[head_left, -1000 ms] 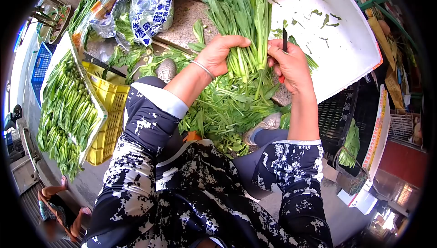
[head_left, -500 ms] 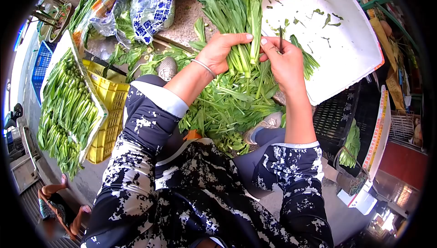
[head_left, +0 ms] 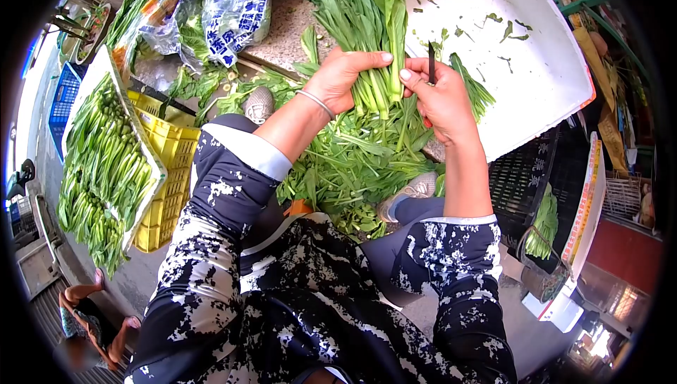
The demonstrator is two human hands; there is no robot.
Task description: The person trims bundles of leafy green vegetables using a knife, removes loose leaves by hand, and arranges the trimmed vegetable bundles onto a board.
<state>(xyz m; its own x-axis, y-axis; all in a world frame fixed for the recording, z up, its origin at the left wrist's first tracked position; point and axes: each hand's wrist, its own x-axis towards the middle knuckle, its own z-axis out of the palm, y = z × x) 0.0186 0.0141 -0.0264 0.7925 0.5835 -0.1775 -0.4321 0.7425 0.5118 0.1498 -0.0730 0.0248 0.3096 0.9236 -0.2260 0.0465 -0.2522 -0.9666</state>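
My left hand (head_left: 343, 79), with a band at the wrist, is wrapped round a bunch of leafy greens (head_left: 352, 17); the leaves point up and away, the pale stems down. Just right of the stems is my right hand (head_left: 443, 96), closed round a small knife (head_left: 431, 63) with a dark blade pointing up and a bit of red showing under the fingers. Its thumb touches the outermost stem. Below both hands lies a heap of loose leaves (head_left: 345, 165) between my shoes.
A white foam box (head_left: 543, 66) with leaf scraps and some greens stands at the upper right. Left are a tray of greens (head_left: 106, 165) on a yellow crate (head_left: 168, 148) and plastic bags (head_left: 236, 14). Black crates (head_left: 518, 179) stand right. A person (head_left: 88, 320) is at the lower left.
The bunch has shifted slightly left in my left hand. My right hand moved left and up, then slightly back right, with the knife still in it.
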